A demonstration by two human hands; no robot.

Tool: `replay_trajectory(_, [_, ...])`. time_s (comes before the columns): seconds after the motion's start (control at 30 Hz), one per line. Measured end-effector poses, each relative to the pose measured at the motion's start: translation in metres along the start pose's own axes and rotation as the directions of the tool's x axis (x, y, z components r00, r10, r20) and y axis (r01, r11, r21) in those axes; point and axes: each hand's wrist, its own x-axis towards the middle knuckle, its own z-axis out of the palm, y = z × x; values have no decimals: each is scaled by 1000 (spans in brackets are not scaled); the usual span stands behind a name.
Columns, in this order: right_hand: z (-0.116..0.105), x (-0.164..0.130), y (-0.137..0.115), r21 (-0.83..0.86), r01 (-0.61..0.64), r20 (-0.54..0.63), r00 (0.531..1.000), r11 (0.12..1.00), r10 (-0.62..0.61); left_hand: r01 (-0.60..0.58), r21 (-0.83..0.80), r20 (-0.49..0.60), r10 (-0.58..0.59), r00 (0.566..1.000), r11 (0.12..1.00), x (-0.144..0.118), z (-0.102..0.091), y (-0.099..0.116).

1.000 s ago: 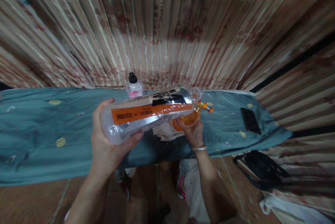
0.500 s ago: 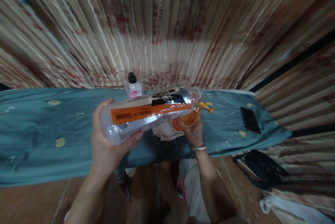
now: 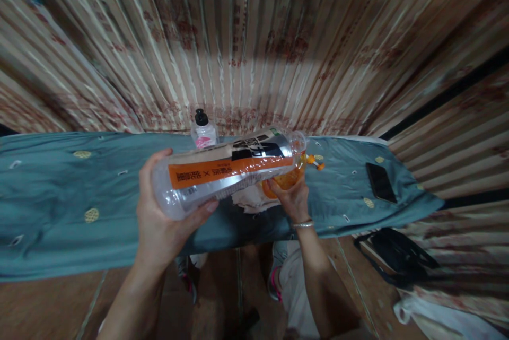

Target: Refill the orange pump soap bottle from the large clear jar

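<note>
— Left hand?
— Gripping a big clear bottle, tipping it sideways above the bench.
— Right hand?
— Clasping an orange container under the bottle's mouth.

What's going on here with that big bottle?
A person's left hand holds a big clear bottle tipped on its side, its mouth over a small orange container gripped in the right hand. Both are above a teal-covered table, where a pump bottle and a phone rest.
</note>
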Motion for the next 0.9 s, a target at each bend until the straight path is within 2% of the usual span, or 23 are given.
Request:
replay_trajectory(0.33, [-1, 0, -2, 9, -16, 11, 1000, 1000, 16, 38, -2, 12, -38, 999, 999, -1, -1, -2])
replay_trajectory(0.6, [0, 0, -2, 33, -12, 10, 1000, 999, 12, -24, 21, 4, 23, 1000, 999, 0, 0, 1])
replay_trajectory(0.9, [-1, 0, -2, 3, -29, 2, 1000, 1000, 29, -32, 32, 4, 32, 999, 999, 0, 0, 0])
